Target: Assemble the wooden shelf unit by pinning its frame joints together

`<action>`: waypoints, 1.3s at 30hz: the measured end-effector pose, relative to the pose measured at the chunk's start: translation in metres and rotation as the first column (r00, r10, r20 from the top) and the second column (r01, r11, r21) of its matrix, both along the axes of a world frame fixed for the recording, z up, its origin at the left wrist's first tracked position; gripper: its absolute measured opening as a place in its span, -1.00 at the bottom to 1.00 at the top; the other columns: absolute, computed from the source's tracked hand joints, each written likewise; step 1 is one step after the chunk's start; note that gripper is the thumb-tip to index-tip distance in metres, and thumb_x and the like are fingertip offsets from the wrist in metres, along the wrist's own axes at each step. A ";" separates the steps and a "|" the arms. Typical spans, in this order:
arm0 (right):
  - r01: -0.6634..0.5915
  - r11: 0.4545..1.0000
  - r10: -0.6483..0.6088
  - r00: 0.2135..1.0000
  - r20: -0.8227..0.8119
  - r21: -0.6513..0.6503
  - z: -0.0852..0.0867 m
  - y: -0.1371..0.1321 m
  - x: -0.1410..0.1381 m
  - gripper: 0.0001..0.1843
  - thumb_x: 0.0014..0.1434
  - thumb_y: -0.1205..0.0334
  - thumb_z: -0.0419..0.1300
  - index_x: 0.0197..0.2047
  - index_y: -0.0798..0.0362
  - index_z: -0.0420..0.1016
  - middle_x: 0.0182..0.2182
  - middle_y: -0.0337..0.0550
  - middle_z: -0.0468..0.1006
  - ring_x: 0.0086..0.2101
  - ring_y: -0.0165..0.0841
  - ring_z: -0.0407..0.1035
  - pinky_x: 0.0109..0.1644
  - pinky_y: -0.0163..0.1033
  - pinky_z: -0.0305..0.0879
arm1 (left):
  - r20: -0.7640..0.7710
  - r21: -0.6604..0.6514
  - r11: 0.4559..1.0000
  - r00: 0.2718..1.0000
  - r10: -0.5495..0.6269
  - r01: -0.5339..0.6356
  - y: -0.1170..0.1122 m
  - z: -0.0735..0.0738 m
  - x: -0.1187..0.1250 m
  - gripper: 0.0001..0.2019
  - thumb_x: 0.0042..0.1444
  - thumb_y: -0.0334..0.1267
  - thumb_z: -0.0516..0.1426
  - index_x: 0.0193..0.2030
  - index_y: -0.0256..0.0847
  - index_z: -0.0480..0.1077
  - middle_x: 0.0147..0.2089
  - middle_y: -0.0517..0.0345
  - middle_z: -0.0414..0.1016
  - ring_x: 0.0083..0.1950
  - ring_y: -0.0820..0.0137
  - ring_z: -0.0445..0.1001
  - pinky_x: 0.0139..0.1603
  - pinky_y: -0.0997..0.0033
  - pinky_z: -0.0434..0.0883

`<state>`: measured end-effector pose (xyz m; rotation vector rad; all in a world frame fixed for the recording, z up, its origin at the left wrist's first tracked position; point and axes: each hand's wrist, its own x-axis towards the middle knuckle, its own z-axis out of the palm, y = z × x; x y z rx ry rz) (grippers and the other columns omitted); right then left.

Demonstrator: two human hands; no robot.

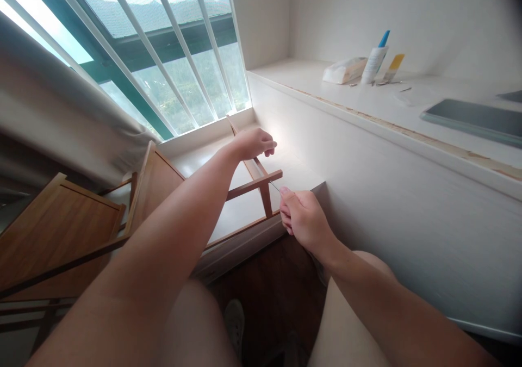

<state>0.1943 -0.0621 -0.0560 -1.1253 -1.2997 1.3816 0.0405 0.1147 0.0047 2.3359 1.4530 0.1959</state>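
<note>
A wooden frame (pixel 255 185) with crossing bars rests on the pale window ledge. Near its end, my right hand (pixel 304 217) pinches a thin metal hex key (pixel 275 186), whose tip meets the end of a wooden bar. My left hand (pixel 255 143) is above the frame with its fingers curled in. Anything inside those fingers is hidden, and my forearm covers part of the wood.
Wooden panels (pixel 61 231) lean at the left by the curtain (pixel 73 89). On the white counter (pixel 302 79) are a tissue pack (pixel 345 70), a white bottle (pixel 373 65), a yellow-capped item (pixel 395 67), small metal pieces and a phone (pixel 475 118). A barred window is ahead.
</note>
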 end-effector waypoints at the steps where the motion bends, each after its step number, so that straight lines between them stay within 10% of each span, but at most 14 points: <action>1: -0.010 0.999 0.008 0.999 -0.052 -0.040 0.001 0.000 -0.001 -0.45 0.36 -0.05 -0.02 -0.63 -0.02 0.04 -0.77 -0.40 0.05 -0.73 -0.51 0.02 -0.61 -0.32 -0.07 | 0.001 0.000 1.000 1.000 0.000 0.000 0.000 0.000 0.000 -0.65 0.19 0.00 0.05 -0.39 -0.10 0.57 -0.26 0.20 0.63 -0.38 0.42 0.42 -0.33 0.36 0.24; 15: -0.201 0.942 0.037 0.857 -0.513 -0.268 0.010 -0.008 -0.005 -0.52 0.30 0.12 -0.01 -0.65 -0.01 0.05 -0.82 -0.40 0.02 -0.80 -0.51 -0.02 -0.67 -0.34 -0.16 | 0.011 0.001 1.000 1.000 -0.001 0.001 0.000 0.000 0.000 -0.66 0.19 -0.02 0.06 -0.38 -0.12 0.57 -0.27 0.23 0.63 -0.38 0.44 0.42 -0.34 0.37 0.24; 22: -0.027 0.999 0.026 0.998 0.053 0.025 -0.001 -0.003 0.005 -0.45 0.36 -0.01 -0.03 -0.64 0.01 0.04 -0.74 -0.35 0.06 -0.68 -0.50 0.03 -0.56 -0.29 -0.09 | 0.013 -0.001 1.000 1.000 -0.003 0.003 -0.001 0.000 0.000 -0.66 0.19 -0.02 0.06 -0.37 -0.14 0.58 -0.27 0.19 0.64 -0.39 0.45 0.42 -0.36 0.39 0.24; 39: -0.166 0.947 -0.024 0.818 0.574 0.276 0.010 0.002 0.016 -0.49 0.40 0.07 -0.13 -0.59 0.03 -0.03 -0.66 -0.32 0.05 -0.55 -0.44 -0.04 -0.39 -0.21 -0.16 | 0.010 0.005 1.000 1.000 -0.005 0.005 0.001 -0.001 0.000 -0.66 0.19 -0.02 0.06 -0.37 -0.13 0.57 -0.27 0.19 0.64 -0.39 0.44 0.42 -0.36 0.38 0.23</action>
